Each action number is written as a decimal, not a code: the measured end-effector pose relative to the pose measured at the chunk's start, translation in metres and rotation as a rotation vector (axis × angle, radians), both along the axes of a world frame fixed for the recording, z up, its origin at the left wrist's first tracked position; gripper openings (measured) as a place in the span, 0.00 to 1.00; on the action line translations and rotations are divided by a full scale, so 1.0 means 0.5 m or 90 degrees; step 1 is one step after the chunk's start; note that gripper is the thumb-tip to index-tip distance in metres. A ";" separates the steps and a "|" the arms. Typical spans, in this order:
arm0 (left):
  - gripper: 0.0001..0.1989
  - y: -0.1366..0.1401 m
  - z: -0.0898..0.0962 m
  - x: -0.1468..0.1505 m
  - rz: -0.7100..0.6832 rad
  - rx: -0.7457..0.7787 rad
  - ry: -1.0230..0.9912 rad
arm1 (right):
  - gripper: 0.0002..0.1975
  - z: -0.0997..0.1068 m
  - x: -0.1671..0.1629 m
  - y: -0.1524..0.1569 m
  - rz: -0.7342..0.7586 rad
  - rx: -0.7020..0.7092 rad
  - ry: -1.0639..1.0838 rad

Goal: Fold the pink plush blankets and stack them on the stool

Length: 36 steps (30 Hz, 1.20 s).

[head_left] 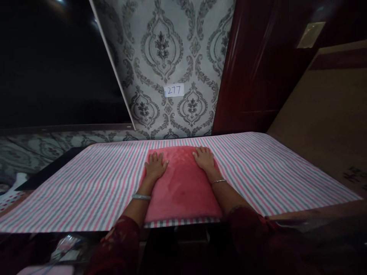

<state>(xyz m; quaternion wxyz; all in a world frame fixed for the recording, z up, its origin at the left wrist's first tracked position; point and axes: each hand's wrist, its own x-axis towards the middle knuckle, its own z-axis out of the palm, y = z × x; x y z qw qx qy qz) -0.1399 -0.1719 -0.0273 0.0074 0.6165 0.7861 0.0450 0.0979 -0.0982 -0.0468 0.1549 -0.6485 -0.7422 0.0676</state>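
A pink-red plush cloth (pixel 183 187) lies flat in a rough rectangle on a striped tablecloth (pixel 97 179). It looks soft, with brushed marks on its pile; whether it is a folded towel or a blanket I cannot tell. My left hand (pixel 155 166) rests palm down on its far left part, fingers spread. On the far right corner lies my right hand (pixel 204 158), also flat with its fingers apart. Neither hand grips anything. The near edge of the plush cloth reaches almost to the front edge of the tablecloth.
A large dark screen (pixel 57 65) stands at the back left, before patterned wallpaper. A paper label (pixel 174 90) reading 277 is on the wall. At the right a big cardboard box (pixel 323 114) borders the table. A clear plastic bag (pixel 67 244) lies below, front left.
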 end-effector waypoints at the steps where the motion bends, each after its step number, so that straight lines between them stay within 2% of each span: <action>1: 0.34 0.005 0.008 0.001 0.002 -0.016 -0.002 | 0.29 0.000 -0.001 -0.001 -0.002 0.006 -0.002; 4: 0.34 0.028 0.038 0.012 -0.018 -0.015 0.013 | 0.28 -0.002 -0.004 -0.003 -0.003 0.027 -0.007; 7: 0.33 0.055 0.056 0.025 -0.102 0.017 0.020 | 0.28 -0.003 -0.006 -0.004 -0.002 0.039 -0.011; 9: 0.34 0.069 0.048 0.027 -0.131 0.011 0.016 | 0.28 -0.002 -0.007 -0.005 -0.002 0.039 -0.011; 15: 0.35 0.086 -0.013 0.006 -0.083 -0.011 -0.010 | 0.28 0.000 -0.004 -0.010 -0.004 0.038 -0.013; 20: 0.34 0.088 -0.021 0.007 -0.081 0.015 -0.008 | 0.29 0.041 -0.019 -0.010 -0.014 -0.016 -0.040; 22: 0.34 0.087 -0.021 0.009 -0.080 0.026 -0.007 | 0.28 0.064 -0.042 -0.009 0.023 0.006 -0.058; 24: 0.33 0.086 -0.023 0.009 -0.079 0.037 -0.001 | 0.28 0.076 -0.073 -0.010 0.100 0.034 -0.065; 26: 0.33 0.086 -0.025 0.008 -0.077 0.041 0.003 | 0.27 0.072 -0.102 -0.014 0.170 0.026 -0.068; 28: 0.33 0.086 -0.027 0.007 -0.075 0.036 0.003 | 0.27 0.054 -0.122 -0.018 0.197 0.006 -0.073; 32: 0.34 0.086 -0.025 0.007 -0.074 0.019 -0.001 | 0.28 0.017 -0.128 -0.021 0.190 0.008 -0.070; 36: 0.34 0.087 -0.022 0.008 -0.076 0.013 -0.002 | 0.28 0.007 -0.124 -0.019 0.194 0.016 -0.068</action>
